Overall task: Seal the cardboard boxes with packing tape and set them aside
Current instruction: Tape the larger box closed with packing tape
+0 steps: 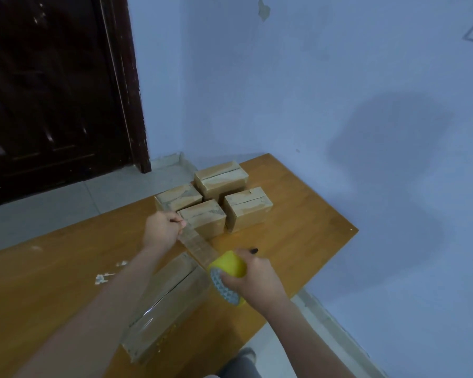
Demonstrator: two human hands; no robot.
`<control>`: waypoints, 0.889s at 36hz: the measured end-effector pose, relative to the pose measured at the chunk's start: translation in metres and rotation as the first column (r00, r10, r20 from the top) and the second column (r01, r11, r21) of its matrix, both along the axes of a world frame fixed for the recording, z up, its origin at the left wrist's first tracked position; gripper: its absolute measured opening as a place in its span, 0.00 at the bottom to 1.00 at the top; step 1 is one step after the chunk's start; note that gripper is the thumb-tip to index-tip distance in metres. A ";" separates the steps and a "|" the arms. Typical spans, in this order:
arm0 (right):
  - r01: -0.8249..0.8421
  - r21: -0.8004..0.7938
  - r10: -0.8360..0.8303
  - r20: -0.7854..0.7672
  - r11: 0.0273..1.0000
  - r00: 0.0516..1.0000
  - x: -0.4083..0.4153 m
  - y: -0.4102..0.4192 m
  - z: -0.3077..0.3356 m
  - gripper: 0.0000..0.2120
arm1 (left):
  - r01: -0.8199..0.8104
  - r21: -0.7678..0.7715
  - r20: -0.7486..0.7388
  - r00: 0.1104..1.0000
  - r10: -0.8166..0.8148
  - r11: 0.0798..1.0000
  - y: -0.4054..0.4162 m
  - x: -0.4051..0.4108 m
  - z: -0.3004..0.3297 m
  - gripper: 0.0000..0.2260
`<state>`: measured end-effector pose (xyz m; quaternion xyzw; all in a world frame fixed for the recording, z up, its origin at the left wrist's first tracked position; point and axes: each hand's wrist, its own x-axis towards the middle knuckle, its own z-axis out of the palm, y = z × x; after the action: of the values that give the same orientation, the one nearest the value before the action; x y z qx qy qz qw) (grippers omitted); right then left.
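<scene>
The right hand (253,279) grips a yellow tape roll (228,274), its fingers (231,281) curled round the rim and into the patterned core, holding the roll above the near right part of the wooden counter (52,282). A strip of clear tape (198,245) runs taut from the roll up and to the left to the left hand (161,227), whose fingers (178,222) are curled and pinch the free end of the strip. The strip hangs in the air above the far end of the near box (164,304), a long cardboard box lying on the counter below both forearms, its top flaps meeting in a seam along its length with a glossy band of tape over part of it.

Beyond the hands four smaller cardboard boxes stand in a close cluster at the far part of the counter: the far box (221,178), the left box (178,199), the front box (202,215) just beside the left hand, and the right box (247,210). Whether their seams are taped cannot be told.

A small dark object (254,251) lies on the counter just beyond the right hand. White scuffs (104,276) mark the counter to the left. Behind stand a dark door (52,91) and a pale blue wall (311,91)
</scene>
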<state>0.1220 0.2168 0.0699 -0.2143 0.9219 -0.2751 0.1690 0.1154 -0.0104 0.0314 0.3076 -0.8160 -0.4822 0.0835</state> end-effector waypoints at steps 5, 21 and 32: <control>-0.045 0.134 0.057 -0.084 0.990 0.995 0.001 0.004 -0.007 0.26 | 0.052 -0.040 0.012 0.999 -0.051 0.998 -0.010 0.002 0.003 0.06; 0.062 -0.224 -0.015 0.209 0.973 0.978 0.008 0.029 -0.040 0.22 | -0.006 0.224 0.007 1.000 0.004 0.975 -0.009 0.002 -0.029 0.07; 0.070 -0.139 -0.047 0.161 0.988 0.986 0.005 0.015 -0.048 0.26 | -0.065 0.028 0.059 0.996 0.063 0.997 0.012 -0.009 -0.046 0.08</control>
<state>0.1274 0.2318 0.0224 -0.1762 0.8892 -0.3621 0.2170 0.1067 0.0014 -0.0150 0.3488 -0.8005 -0.4822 0.0706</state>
